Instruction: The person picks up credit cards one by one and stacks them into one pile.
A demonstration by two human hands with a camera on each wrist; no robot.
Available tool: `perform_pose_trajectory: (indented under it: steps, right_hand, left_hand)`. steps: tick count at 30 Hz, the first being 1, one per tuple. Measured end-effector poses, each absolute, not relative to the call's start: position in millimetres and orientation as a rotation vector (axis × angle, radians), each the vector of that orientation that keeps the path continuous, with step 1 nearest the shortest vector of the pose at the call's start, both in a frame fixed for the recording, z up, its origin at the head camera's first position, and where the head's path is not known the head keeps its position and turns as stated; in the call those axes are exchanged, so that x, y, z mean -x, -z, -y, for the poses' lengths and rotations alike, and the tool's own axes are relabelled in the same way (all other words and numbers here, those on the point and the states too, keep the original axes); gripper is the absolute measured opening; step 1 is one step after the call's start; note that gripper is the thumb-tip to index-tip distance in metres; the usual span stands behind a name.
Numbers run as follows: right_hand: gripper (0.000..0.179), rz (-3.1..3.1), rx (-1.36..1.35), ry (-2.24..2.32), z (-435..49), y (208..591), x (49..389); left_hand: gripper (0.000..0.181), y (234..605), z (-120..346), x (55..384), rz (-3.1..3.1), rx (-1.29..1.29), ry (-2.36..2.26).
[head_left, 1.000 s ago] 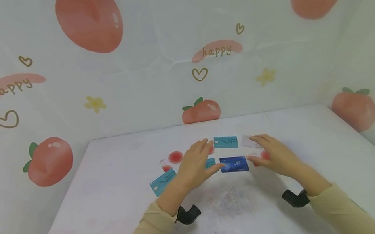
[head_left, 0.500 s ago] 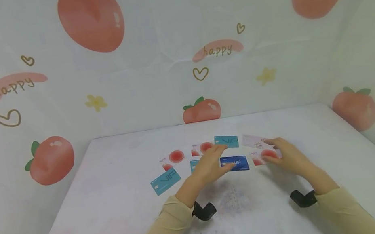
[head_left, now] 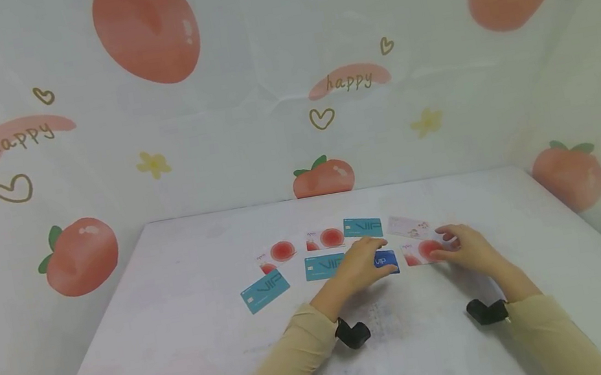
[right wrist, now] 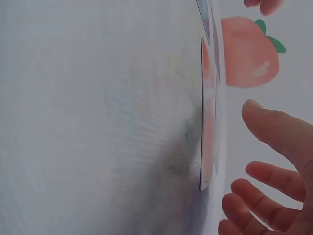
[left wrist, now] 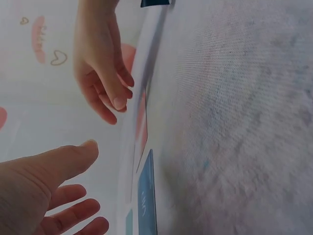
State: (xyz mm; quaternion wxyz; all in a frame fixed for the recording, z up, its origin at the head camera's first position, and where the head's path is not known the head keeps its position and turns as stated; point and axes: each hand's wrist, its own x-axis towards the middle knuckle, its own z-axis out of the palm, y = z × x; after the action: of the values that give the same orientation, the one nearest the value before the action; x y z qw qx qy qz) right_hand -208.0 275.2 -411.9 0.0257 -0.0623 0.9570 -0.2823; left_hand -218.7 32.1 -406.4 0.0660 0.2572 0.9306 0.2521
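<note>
My left hand (head_left: 359, 267) hovers over the dark blue VIP card (head_left: 388, 262), hiding its left part, fingers apart and loosely bent. In the left wrist view nothing lies between that thumb and the fingers. My right hand (head_left: 471, 249) is held beside the front-right red-and-white card (head_left: 418, 253), thumb overlapping its right end in the head view. From the right wrist, that card (right wrist: 208, 122) lies flat, with the thumb and fingers apart from it. A teal VIP card (head_left: 321, 267) sits left of the blue one. Behind are another teal card (head_left: 362, 227) and a pale pink card (head_left: 408, 227).
Further left lie two red-circle cards (head_left: 281, 252) and a tilted teal VIP card (head_left: 266, 291). All rest on a white-covered table (head_left: 187, 363). A fruit-printed cloth (head_left: 255, 122) stands behind and at the sides. Black straps hang below both wrists.
My left hand has moved right, from over the left cards to the blue card, uncovering the middle teal card. My right hand has shifted slightly right. The cards appear unmoved.
</note>
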Motion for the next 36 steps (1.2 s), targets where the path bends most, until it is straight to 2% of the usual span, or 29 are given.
perform_pose_trajectory:
  steps: [7,19,36]
  right_hand:
    - [0.071,-2.908,0.165,0.867,-281,417,215]
    - [0.069,-2.867,0.113,0.849,-287,423,220]
    - [0.061,-2.825,0.091,0.874,-289,423,228]
  left_hand:
    - [0.054,409,-49,227,-2.823,-0.691,-0.741]
    - [0.056,420,-75,234,-2.891,-0.607,-0.584]
    - [0.057,427,-82,235,-2.94,-0.601,-0.525]
